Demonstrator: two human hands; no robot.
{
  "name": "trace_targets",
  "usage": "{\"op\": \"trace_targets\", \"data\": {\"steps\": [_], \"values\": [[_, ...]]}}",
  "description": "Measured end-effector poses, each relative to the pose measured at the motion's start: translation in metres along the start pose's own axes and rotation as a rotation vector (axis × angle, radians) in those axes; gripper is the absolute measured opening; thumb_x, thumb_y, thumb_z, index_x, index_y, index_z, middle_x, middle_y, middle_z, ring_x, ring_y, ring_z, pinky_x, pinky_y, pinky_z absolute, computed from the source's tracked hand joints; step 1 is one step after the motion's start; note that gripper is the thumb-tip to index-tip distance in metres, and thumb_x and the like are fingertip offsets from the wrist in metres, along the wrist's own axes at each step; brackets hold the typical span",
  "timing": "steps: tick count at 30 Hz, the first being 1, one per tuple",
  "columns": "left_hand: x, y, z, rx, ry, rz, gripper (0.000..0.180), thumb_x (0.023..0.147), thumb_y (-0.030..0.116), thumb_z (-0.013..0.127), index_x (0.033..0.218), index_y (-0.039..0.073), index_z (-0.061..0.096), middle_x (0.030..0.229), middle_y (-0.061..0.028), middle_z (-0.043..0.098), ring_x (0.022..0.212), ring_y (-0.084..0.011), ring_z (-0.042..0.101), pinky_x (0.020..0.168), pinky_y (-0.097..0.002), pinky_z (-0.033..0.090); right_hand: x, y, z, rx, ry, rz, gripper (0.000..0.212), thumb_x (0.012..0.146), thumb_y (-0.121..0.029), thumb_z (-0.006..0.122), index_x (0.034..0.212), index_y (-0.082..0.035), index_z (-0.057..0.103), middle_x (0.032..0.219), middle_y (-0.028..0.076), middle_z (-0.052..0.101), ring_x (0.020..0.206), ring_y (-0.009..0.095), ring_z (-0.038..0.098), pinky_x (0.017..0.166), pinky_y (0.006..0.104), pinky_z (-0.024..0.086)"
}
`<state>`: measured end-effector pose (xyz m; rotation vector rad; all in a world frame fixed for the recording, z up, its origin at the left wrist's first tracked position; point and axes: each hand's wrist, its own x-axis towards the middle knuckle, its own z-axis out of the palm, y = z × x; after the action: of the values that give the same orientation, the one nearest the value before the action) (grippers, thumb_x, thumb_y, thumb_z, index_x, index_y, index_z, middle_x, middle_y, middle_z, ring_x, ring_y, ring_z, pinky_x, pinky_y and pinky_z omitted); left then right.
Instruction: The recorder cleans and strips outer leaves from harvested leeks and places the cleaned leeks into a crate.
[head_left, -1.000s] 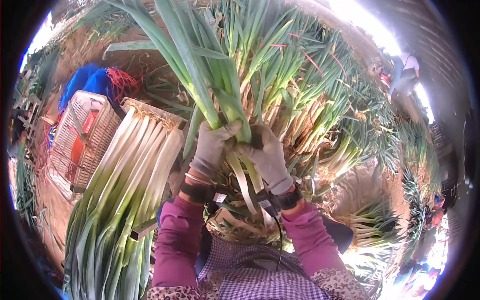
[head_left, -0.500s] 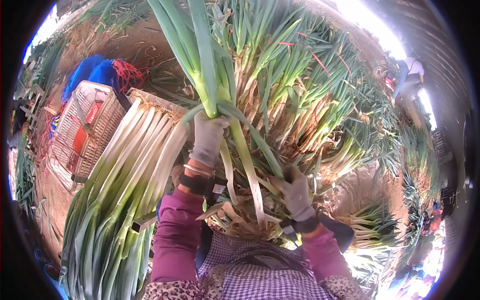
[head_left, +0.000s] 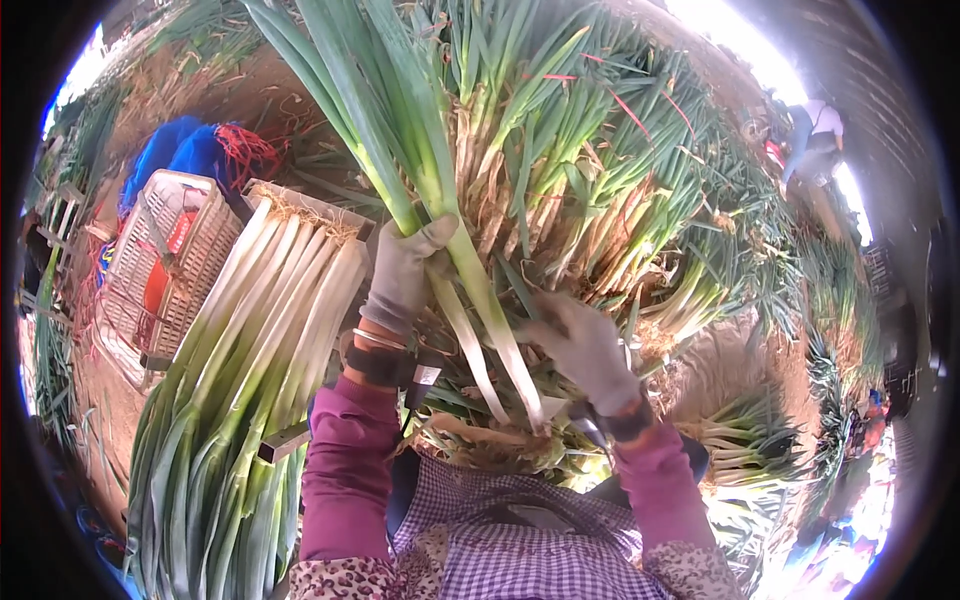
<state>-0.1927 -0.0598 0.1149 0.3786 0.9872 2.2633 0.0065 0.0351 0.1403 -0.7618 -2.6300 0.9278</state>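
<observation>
My left hand [head_left: 405,268], in a pale work glove, is wrapped round two long leeks [head_left: 488,318]. Their green leaves fan upward beyond the hand, and the white root ends slant down toward my lap. Just right of the stalks is my gloved right hand [head_left: 590,355]; its fingers are smeared by motion, and a loose green leaf [head_left: 513,283] runs close to them. To my left, a row of trimmed leeks [head_left: 262,300] lies with roots at the far end and green leaves hanging toward me.
Beyond my hands stand untrimmed leeks [head_left: 600,190] in a broad pile. A white plastic basket [head_left: 205,250] sits at left, beside blue netting [head_left: 170,150] and red strings [head_left: 245,150]. Peeled leaf scraps [head_left: 470,428] lie before my lap. Another person [head_left: 815,140] bends at far right.
The bent leaves draped over my left hand are gone from the stalks, which now show bare and slanting. My right hand has shifted slightly up and left.
</observation>
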Motion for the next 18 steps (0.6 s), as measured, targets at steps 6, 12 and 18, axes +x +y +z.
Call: {"op": "trace_targets", "data": {"steps": [6, 12, 18], "values": [[0.009, -0.011, -0.004, 0.043, 0.002, -0.125, 0.020, 0.084, 0.020, 0.072, 0.084, 0.004, 0.062, 0.064, -0.0024, 0.059, 0.048, -0.0095, 0.052, 0.043, -0.0229, 0.040, 0.042, -0.033, 0.028, -0.471, 0.026, -0.132, 0.019, 0.083, -0.024, 0.064, 0.084, -0.005, 0.066, 0.071, 0.015, 0.064, 0.066, 0.035, 0.065, 0.061, 0.0429, 0.051], [-0.002, 0.008, 0.007, 0.098, 0.015, -0.105, 0.018, 0.084, 0.019, 0.073, 0.084, 0.005, 0.063, 0.064, -0.0006, 0.058, 0.048, -0.0084, 0.051, 0.043, -0.0221, 0.038, 0.045, -0.004, 0.026, -0.053, -0.006, -0.072, 0.022, 0.084, -0.025, 0.064, 0.090, -0.005, 0.069, 0.074, 0.015, 0.067, 0.066, 0.032, 0.066, 0.061, 0.0396, 0.052], [0.000, -0.003, 0.000, 0.112, 0.022, -0.119, 0.016, 0.084, 0.018, 0.072, 0.085, 0.005, 0.064, 0.064, -0.0009, 0.058, 0.048, -0.0080, 0.051, 0.043, -0.0224, 0.038, 0.040, -0.035, 0.031, -0.403, -0.014, -0.097, 0.022, 0.083, -0.025, 0.064, 0.090, -0.005, 0.070, 0.077, 0.017, 0.067, 0.067, 0.033, 0.067, 0.063, 0.0396, 0.052]]}}
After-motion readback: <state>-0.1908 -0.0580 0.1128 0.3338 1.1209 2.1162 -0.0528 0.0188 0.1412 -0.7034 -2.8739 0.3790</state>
